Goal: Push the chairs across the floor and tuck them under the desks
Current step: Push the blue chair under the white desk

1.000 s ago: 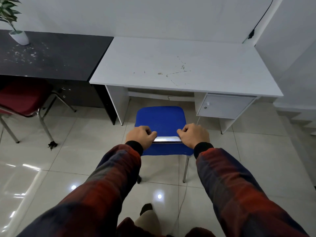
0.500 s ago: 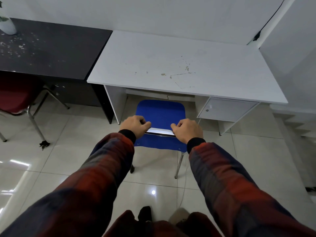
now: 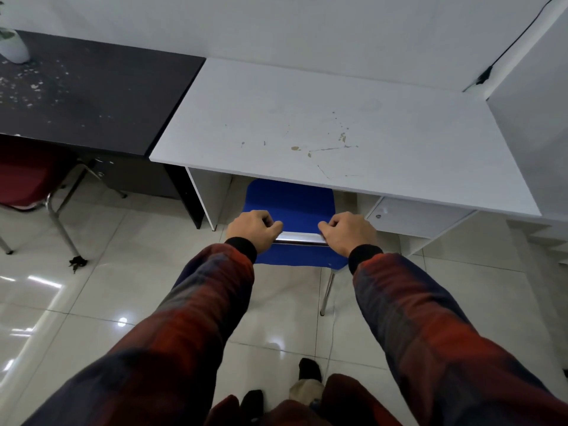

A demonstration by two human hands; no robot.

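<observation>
We hold the blue chair [image 3: 290,204] by its chrome top rail [image 3: 299,238], left hand [image 3: 253,229] and right hand [image 3: 347,232] each with a grip curled tight around it. Tiled floor [image 3: 92,272] lies open on both sides. The seat's front edge now sits under the white desk [image 3: 322,124], farther in than a second ago.

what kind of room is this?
Probably a small office or study room: a white desk and a black desk side by side against the wall, office chairs, a glossy tiled floor.
</observation>
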